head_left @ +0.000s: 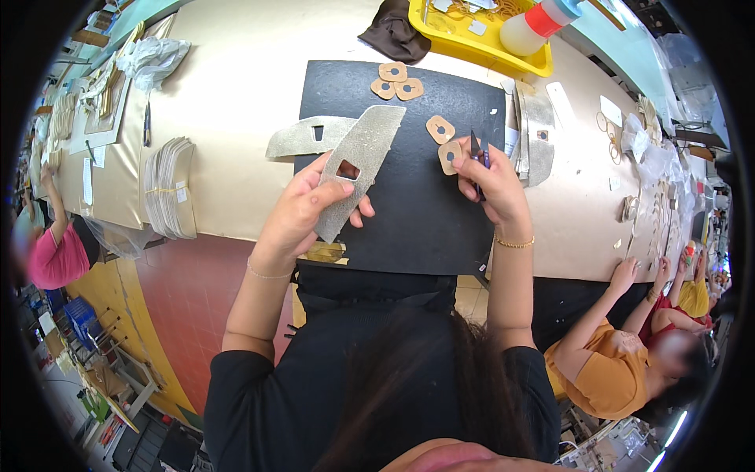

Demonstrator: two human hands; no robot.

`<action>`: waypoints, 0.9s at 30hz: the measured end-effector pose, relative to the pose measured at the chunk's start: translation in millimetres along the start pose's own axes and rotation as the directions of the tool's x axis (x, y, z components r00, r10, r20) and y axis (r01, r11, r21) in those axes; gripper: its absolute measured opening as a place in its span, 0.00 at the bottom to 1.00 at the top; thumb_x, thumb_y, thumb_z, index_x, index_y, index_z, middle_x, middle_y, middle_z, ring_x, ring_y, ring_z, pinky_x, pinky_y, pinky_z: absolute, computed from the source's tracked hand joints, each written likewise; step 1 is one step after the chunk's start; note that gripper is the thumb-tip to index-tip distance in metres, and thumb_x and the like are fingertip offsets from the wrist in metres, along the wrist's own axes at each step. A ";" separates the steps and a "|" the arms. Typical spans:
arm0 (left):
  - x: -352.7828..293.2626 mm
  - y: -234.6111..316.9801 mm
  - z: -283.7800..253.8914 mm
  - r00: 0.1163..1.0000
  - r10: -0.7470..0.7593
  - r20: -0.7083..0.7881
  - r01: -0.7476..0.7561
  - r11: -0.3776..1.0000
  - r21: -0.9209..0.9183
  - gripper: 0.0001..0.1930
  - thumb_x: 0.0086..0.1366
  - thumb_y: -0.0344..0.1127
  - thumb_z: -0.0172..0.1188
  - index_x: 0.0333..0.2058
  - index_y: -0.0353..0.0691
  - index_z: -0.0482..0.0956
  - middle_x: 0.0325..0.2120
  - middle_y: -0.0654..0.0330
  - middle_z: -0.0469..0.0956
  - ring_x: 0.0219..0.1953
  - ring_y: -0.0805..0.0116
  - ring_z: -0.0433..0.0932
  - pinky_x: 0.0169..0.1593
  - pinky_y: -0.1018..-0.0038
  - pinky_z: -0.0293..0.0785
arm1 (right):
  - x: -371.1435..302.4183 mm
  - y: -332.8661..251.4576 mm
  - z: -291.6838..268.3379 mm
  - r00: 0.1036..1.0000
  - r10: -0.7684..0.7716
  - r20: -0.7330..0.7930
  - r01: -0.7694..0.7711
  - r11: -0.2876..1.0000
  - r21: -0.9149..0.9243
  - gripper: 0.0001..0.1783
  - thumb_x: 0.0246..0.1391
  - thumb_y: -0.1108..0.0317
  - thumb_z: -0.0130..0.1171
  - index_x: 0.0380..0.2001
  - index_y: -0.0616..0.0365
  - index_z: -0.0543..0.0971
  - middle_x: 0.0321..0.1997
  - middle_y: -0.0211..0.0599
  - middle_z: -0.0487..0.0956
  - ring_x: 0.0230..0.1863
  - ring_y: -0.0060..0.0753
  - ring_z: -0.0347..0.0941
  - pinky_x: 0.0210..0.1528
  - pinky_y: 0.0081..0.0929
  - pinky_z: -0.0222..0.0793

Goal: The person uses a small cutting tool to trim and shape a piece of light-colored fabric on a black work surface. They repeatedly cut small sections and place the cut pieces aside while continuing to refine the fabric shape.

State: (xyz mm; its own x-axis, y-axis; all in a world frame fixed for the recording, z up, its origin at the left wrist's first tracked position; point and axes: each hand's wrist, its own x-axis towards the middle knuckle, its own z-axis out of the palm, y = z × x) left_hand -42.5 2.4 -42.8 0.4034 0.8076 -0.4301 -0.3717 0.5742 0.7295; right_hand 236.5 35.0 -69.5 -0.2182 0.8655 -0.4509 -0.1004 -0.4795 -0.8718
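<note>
Grey and rough-faced, a long piece [371, 148] with a square hole is gripped between the thumb and fingers of the left hand [305, 203], aslant above the black mat [429, 228]. A second piece [289, 141], also holed, lies behind it across the mat's left edge. The right hand [497, 182] is curled round a dark-pointed tool [475, 146], fingertips at a tan patch [446, 149]; whether they pinch it or only touch it, I cannot tell. Another patch [433, 127] lies just above, and three more [410, 94] sit together near the mat's far edge. Beyond are a dark cloth [397, 33] and a yellow tray [541, 66] with a bottle [525, 35].
</note>
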 end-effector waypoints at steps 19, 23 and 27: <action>3.6 -5.3 -2.2 0.992 0.025 -0.120 -0.007 0.989 0.146 0.18 0.62 0.28 0.61 0.49 0.34 0.68 0.37 0.57 0.76 0.30 0.66 0.83 0.31 0.77 0.81 | -22.3 38.3 46.7 0.924 -0.326 -0.200 0.068 0.654 -0.753 0.14 0.54 0.65 0.68 0.38 0.61 0.76 0.20 0.27 0.73 0.20 0.15 0.71 0.21 0.19 0.65; -0.3 -2.8 -3.7 0.998 -0.041 -0.038 0.049 0.967 0.249 0.16 0.62 0.30 0.64 0.48 0.31 0.74 0.35 0.59 0.77 0.30 0.68 0.83 0.33 0.77 0.80 | -31.4 29.8 27.8 0.883 -0.301 -0.361 0.133 0.897 -0.423 0.12 0.54 0.64 0.69 0.31 0.62 0.78 0.20 0.20 0.69 0.22 0.12 0.59 0.27 0.16 0.60; 5.6 -3.9 2.3 0.955 -0.249 0.161 0.152 0.877 0.456 0.16 0.63 0.31 0.65 0.47 0.29 0.80 0.34 0.60 0.78 0.31 0.71 0.82 0.33 0.78 0.79 | -46.8 22.2 5.2 0.920 -0.316 -0.230 0.275 0.942 -0.194 0.17 0.49 0.62 0.75 0.34 0.60 0.79 0.26 0.19 0.70 0.25 0.10 0.57 0.27 0.13 0.54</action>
State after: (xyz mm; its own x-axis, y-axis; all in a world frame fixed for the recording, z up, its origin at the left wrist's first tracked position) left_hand -36.9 4.3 -46.9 0.6121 0.6066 -0.5072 0.1167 0.5651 0.8167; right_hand 239.4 -17.0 -66.8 0.0547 0.9815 -0.1833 0.0336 -0.1853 -0.9821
